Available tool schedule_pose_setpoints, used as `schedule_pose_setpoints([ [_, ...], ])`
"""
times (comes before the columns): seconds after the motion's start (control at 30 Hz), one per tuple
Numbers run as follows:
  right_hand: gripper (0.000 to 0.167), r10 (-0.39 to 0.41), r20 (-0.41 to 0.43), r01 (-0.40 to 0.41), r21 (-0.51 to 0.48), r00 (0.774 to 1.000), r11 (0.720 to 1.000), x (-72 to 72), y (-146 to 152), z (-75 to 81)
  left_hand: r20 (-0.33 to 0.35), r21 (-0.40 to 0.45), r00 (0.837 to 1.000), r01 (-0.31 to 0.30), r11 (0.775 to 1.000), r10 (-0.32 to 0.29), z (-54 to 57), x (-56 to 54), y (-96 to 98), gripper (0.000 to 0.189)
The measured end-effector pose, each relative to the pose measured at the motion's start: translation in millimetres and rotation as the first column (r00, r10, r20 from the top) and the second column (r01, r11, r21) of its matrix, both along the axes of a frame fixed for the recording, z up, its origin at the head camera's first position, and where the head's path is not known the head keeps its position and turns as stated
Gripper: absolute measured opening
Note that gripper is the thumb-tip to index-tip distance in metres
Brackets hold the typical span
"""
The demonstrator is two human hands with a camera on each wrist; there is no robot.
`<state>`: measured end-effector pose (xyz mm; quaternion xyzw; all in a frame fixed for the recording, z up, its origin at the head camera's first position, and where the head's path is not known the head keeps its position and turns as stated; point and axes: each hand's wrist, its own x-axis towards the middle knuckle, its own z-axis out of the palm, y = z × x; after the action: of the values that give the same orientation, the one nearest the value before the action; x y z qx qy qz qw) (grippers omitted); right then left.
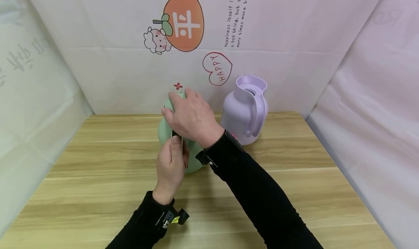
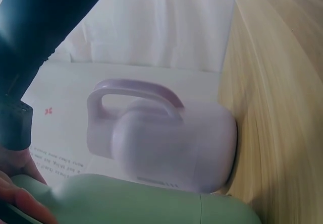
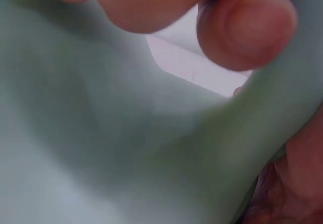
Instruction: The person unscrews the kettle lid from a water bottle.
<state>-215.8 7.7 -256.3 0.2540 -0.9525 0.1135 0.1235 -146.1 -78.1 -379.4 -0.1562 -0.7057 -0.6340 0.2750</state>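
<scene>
A pale green thermos jug point(image 1: 194, 163) stands on the wooden table, its handle turned toward the person. Around the lower part of that handle, my left hand point(image 1: 170, 165) grips with the thumb lying along it. My right hand point(image 1: 196, 116) reaches across from above and holds the jug's top, hiding most of the neck and spout. Close up in the right wrist view, its fingertips point(image 3: 250, 27) curl over the green surface. The left wrist view shows the green body point(image 2: 136, 201) along the bottom edge.
Just right of the green jug, a lilac thermos jug point(image 1: 240, 112) stands near the table's back edge, its handle facing front. White printed cloth point(image 1: 278, 34) hangs behind the table point(image 1: 108, 172) and along both sides.
</scene>
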Motion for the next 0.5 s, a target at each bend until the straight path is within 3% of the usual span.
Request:
schedule_pose_setpoints([
  [0.5, 0.057, 0.074, 0.09, -0.082, 0.081, 0.993, 0.993, -6.6, 4.0, 6.3, 0.017, -0.004, 1.0, 0.024, 1.0, -0.024, -0.9, -2.7, -1.6, 0.048],
])
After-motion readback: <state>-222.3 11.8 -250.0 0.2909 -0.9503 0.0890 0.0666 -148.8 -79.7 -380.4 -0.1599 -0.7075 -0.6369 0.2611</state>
